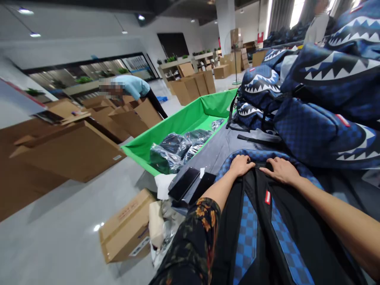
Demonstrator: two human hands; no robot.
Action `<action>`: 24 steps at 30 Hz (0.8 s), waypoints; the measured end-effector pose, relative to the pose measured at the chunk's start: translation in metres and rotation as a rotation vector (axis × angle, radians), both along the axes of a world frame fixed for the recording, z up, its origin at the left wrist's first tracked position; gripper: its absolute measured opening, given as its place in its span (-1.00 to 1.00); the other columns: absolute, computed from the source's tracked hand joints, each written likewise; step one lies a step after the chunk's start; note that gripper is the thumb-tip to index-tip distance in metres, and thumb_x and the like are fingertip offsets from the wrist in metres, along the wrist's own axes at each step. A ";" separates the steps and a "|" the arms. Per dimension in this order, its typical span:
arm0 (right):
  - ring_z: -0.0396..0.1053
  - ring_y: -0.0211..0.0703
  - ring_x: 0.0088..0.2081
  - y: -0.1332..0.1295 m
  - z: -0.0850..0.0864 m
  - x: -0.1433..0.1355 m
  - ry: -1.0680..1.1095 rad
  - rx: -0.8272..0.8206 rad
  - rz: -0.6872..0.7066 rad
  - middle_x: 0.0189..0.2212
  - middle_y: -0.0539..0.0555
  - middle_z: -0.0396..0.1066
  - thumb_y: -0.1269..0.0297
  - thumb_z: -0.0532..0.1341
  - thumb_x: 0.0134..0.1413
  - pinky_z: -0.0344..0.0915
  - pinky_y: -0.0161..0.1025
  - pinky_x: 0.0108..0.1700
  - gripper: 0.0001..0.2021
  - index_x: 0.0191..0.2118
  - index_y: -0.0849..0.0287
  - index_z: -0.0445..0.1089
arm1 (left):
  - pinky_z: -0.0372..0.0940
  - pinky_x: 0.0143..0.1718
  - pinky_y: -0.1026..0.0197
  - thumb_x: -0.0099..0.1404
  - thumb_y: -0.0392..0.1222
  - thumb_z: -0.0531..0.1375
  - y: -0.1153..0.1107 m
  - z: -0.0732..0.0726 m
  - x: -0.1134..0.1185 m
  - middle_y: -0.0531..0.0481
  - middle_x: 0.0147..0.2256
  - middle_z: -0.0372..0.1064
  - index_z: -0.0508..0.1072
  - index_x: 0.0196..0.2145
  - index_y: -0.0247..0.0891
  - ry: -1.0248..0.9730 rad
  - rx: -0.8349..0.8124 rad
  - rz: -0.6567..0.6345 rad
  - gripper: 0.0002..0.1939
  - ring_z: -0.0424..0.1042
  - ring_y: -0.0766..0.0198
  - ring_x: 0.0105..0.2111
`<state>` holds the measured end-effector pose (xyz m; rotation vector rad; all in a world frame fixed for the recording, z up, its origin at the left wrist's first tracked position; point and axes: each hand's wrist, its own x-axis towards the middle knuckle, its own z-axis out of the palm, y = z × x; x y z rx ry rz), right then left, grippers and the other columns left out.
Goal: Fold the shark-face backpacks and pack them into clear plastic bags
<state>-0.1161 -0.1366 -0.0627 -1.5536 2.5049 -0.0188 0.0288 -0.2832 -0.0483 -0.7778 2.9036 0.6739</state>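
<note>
A black and blue checkered backpack (261, 221) lies with its straps facing up, directly in front of me. Near its top edge, my left hand (242, 165) has its fingers closed on the backpack, by the black handle area. My right hand (280, 170) grips the same top part a little to the right, thumb and fingers bent round the fabric. A small gap separates the two hands. Two blue checkered straps run down the backpack's back panel, with a red and white label (267, 197) between them.
Shark-mouth backpacks (320, 118) are piled on the right. A green bin (142, 152) with plastic-wrapped items stands ahead left, black flat packs (184, 184) nearer. A cardboard box (127, 227) sits on the floor. A person in light blue (133, 85) bends over cartons; another stands at the back right.
</note>
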 end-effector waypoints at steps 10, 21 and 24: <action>0.45 0.38 0.08 -0.033 0.002 -0.012 0.044 -0.038 -0.070 -0.01 0.50 0.45 -0.04 -0.14 0.42 0.34 0.20 0.14 -0.38 0.13 0.43 0.35 | -0.41 0.42 -0.49 0.20 0.52 0.16 0.083 0.026 0.047 -0.43 0.51 -0.53 -0.19 0.51 -0.07 -0.057 0.201 0.079 0.16 -0.55 -0.40 0.48; 0.08 0.38 0.41 0.038 -0.037 0.019 0.297 -0.240 0.224 0.40 0.27 0.16 0.00 -0.16 0.42 0.18 0.31 0.33 -0.38 0.36 0.20 0.30 | -0.21 0.49 -0.31 0.47 0.13 0.08 0.088 -0.022 0.035 -0.35 0.51 -0.21 0.10 0.46 -0.09 0.245 -0.094 0.217 -0.31 -0.25 -0.20 0.51; 0.05 0.29 0.43 0.041 -0.053 0.026 0.289 -0.281 0.193 0.42 0.30 0.11 0.09 -0.16 0.44 0.21 0.17 0.33 -0.39 0.37 0.28 0.28 | -0.22 0.49 -0.33 0.50 0.04 0.05 0.090 0.000 0.034 -0.44 0.49 -0.18 0.09 0.46 -0.23 0.097 -0.207 0.135 -0.33 -0.23 -0.25 0.51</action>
